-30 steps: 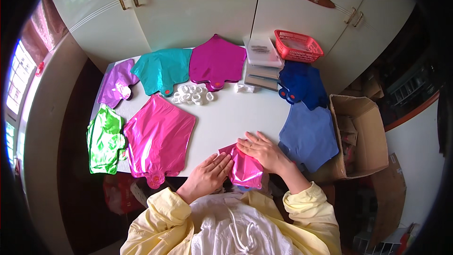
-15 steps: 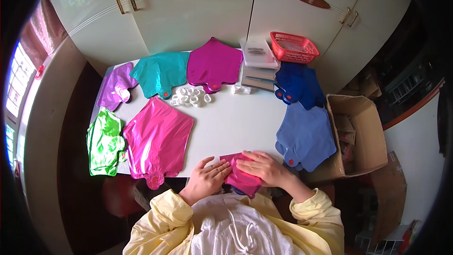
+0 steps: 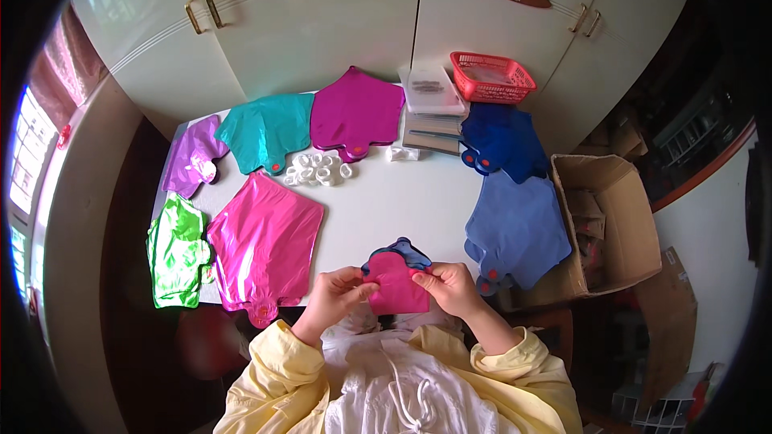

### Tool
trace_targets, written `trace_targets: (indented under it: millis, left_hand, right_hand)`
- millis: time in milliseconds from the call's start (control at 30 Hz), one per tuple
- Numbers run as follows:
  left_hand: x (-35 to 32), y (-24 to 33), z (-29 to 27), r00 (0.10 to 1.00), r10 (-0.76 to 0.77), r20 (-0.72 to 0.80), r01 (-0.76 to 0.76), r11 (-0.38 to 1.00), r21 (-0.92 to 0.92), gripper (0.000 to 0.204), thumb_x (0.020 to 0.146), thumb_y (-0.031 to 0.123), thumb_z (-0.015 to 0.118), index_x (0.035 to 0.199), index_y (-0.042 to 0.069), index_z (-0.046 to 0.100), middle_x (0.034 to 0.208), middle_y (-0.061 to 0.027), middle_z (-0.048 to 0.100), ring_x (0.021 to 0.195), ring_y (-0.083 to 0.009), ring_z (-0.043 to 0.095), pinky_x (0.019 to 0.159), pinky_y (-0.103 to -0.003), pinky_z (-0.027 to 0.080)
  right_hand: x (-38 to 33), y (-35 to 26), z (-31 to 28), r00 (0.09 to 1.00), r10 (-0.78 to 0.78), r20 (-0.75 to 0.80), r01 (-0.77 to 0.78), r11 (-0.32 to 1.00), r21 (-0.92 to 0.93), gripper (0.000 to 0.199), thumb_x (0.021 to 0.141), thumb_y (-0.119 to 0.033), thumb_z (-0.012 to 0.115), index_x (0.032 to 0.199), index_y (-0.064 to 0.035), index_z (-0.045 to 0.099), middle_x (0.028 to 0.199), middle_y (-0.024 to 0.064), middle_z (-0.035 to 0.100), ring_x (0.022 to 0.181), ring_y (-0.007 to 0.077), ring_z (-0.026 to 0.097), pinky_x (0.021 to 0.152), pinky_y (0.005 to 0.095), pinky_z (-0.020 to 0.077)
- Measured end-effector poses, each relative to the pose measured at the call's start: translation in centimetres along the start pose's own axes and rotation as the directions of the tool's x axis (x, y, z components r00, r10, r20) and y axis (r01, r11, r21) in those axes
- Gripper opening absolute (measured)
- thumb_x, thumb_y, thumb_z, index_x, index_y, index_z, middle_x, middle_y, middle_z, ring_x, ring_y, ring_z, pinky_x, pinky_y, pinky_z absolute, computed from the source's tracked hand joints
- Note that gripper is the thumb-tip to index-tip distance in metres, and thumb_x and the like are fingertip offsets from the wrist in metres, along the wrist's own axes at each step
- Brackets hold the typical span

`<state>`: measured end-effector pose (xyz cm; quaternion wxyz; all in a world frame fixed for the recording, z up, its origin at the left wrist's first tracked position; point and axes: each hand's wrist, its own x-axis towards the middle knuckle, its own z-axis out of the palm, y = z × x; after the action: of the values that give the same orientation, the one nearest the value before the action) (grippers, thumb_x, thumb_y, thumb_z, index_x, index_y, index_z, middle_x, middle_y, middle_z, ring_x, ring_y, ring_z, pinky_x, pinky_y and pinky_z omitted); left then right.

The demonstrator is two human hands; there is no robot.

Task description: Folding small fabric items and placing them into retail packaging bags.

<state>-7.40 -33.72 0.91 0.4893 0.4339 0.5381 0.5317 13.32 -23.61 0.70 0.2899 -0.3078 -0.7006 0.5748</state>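
In front of my body, at the table's near edge, I hold a folded bundle of foil balloons (image 3: 400, 285) up between both hands. Its face is bright pink, and dark and light blue layers show along its top edge. My left hand (image 3: 334, 299) pinches the left side between thumb and fingers. The right side is pinched the same way by my right hand (image 3: 455, 289). A large flat pink foil balloon (image 3: 269, 243) lies to the left of my left hand. To the right of my right hand is a stack of light blue foil balloons (image 3: 519, 229).
Green (image 3: 177, 253), purple (image 3: 191, 157), teal (image 3: 269, 130), magenta (image 3: 358, 112) and dark blue (image 3: 507, 141) foil balloons ring the white table (image 3: 394, 201). Several white rings (image 3: 318, 169) lie near a white roll (image 3: 403, 154). A red basket (image 3: 494, 80), plastic boxes (image 3: 434, 92) and a cardboard box (image 3: 615, 225) stand around.
Both hands were pressing flat on the pink foil bundle at the table edge. Now they pinch its two sides and hold it up, turned so its blue layers show at the top.
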Motion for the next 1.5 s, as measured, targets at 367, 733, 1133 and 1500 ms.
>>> trace_targets:
  millis: [367, 733, 1133, 1500]
  left_hand:
    - [0.1, -0.5, -0.1, 0.998, 0.006, -0.066, -0.014, 0.992, -0.124, 0.004, 0.086, 0.0, 0.065, 0.085, -0.004, 0.064, 0.079, -0.0017, 0.066, 0.072, -0.0045, 0.06, 0.063, -0.021, 0.053]
    - [-0.2, -1.3, 0.1, 0.987, 0.084, -0.14, -0.096, 0.992, -0.079, 0.003, 0.085, -0.002, 0.066, 0.085, -0.004, 0.064, 0.077, -0.0006, 0.064, 0.07, -0.0027, 0.057, 0.059, -0.018, 0.049]
    - [-0.2, -0.9, 0.1, 0.989, 0.021, -0.148, -0.043, 0.988, -0.15, 0.006, 0.083, -0.002, 0.067, 0.08, -0.001, 0.062, 0.074, 0.0004, 0.064, 0.066, -0.0021, 0.056, 0.055, -0.018, 0.046]
    - [0.6, -1.4, -0.9, 0.996, -0.067, -0.055, 0.051, 0.965, -0.256, 0.004, 0.082, 0.0, 0.069, 0.085, 0.001, 0.067, 0.074, -0.0005, 0.065, 0.065, -0.0045, 0.059, 0.057, -0.019, 0.048]
  right_hand:
    - [0.0, -0.4, -1.1, 0.998, 0.055, 0.036, -0.065, 0.934, 0.353, 0.02, 0.091, -0.014, 0.062, 0.095, 0.0037, 0.068, 0.079, 0.0032, 0.067, 0.069, 0.007, 0.058, 0.063, 0.0211, 0.0473]
    - [0.4, 0.4, 1.6, 0.934, -0.112, -0.339, 0.225, 0.922, 0.316, 0.011, 0.085, -0.005, 0.067, 0.094, 0.0006, 0.066, 0.08, 0.0023, 0.066, 0.071, 0.0032, 0.058, 0.062, 0.0188, 0.0458]
    - [0.1, -0.4, 2.0, 0.966, -0.018, -0.256, 0.077, 0.973, 0.22, 0.01, 0.08, -0.001, 0.072, 0.08, -0.0005, 0.062, 0.075, 0.0002, 0.063, 0.067, 0.0036, 0.055, 0.062, 0.0185, 0.0459]
    - [0.5, -1.0, 1.9, 0.97, 0.081, -0.231, 0.029, 0.898, 0.439, 0.012, 0.082, -0.005, 0.071, 0.083, 0.0, 0.06, 0.075, 0.0018, 0.064, 0.068, 0.0038, 0.056, 0.063, 0.0186, 0.0459]
